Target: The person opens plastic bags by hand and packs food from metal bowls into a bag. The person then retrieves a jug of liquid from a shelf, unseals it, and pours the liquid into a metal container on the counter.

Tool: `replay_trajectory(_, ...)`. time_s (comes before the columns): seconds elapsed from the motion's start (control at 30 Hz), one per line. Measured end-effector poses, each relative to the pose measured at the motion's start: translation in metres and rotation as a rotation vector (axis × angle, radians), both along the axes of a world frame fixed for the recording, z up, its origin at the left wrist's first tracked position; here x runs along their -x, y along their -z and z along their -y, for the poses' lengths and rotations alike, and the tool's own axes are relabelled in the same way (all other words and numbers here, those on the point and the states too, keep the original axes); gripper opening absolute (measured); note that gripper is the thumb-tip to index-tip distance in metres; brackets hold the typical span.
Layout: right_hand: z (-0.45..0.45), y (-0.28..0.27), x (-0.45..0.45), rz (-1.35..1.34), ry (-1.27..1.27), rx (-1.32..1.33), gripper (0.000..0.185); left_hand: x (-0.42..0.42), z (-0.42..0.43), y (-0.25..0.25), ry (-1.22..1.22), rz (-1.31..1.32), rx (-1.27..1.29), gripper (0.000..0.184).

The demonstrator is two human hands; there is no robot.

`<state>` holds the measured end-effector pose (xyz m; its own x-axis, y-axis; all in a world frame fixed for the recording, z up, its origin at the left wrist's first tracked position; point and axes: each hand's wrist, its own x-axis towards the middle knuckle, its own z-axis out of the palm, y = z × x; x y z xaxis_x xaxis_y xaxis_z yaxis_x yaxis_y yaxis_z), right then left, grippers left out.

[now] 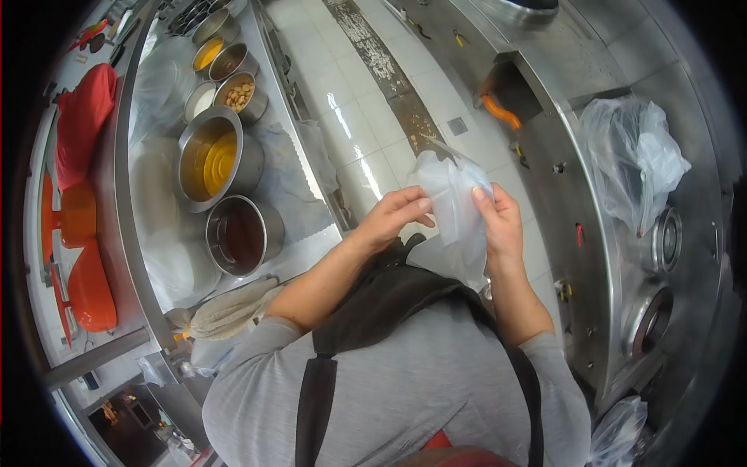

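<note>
A thin whitish plastic bag [453, 204] hangs in front of my body, over the floor. My right hand [499, 222] is closed on its right side, with the thumb pressed on the near face. At the left edge of the bag, my left hand [398, 215] has its fingers curled and pinched against the plastic. The bag is crumpled, and its lower part falls toward my dark apron [389, 292]. I cannot make out anything inside it.
On the steel counter to the left stand a pot of dark red liquid [243, 237], a larger pot of yellow oil [222, 165] and a pot of nut-like pieces [238, 95]. A stove counter [576, 179] runs along the right, with a plastic bag [634, 159] on it.
</note>
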<state>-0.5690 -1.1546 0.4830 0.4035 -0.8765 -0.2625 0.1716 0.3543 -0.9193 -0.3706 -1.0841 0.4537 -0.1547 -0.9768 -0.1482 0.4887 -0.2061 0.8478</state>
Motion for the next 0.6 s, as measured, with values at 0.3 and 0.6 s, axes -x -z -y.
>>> replay_trajectory(0.3,0.092,0.005,-0.051,-0.322,-0.288,0.263,0.024,-0.044,0.079,0.005,-0.336,-0.17,-0.044,0.024)
replay_trajectory(0.6,0.251,-0.011,-0.111,-0.211,0.193,0.263,0.029,-0.137,0.216,0.062,-0.457,0.109,-0.233,0.026)
